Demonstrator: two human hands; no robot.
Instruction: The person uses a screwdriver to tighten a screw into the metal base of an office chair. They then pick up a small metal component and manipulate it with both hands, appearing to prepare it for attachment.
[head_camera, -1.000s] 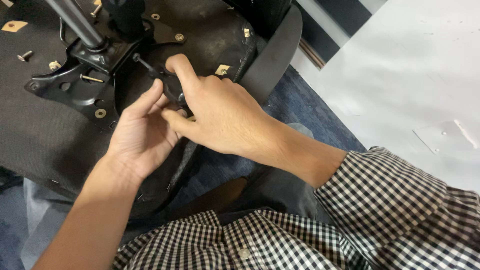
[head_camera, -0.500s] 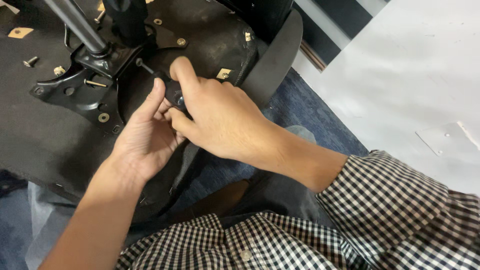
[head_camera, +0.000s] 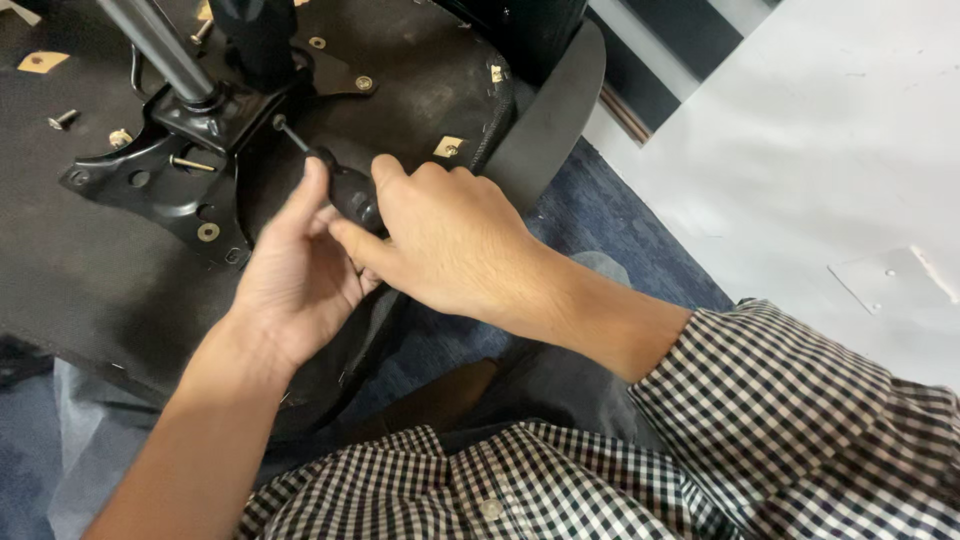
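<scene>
Sleeve: your black-and-white checked shirt sleeve fills the near right edge and is cut off by the frame.
Right hand: your right hand is wrapped around the black handle of a screwdriver; the hand hides most of the handle, so only its front end and the thin shaft show.
Left hand: your left hand lies just beside the right, palm up, with its fingers half curled and the forefinger touching the side of the handle. Whether it grips anything you cannot tell, as the right hand covers that part.
Screwdriver tip: the shaft slants up and left, and its tip meets a screw on the black metal chair mounting plate.
Seat: the plate is fixed to the black upturned underside of an office chair seat, which rests across your lap; its near edge is hidden behind your arms.
Loose parts: a silver bolt lies on the plate, and a small screw lies on the seat further left.
Column: a grey metal gas-lift column rises from the plate and runs out of the top edge.
Floor: a pale smooth floor lies far right.
</scene>
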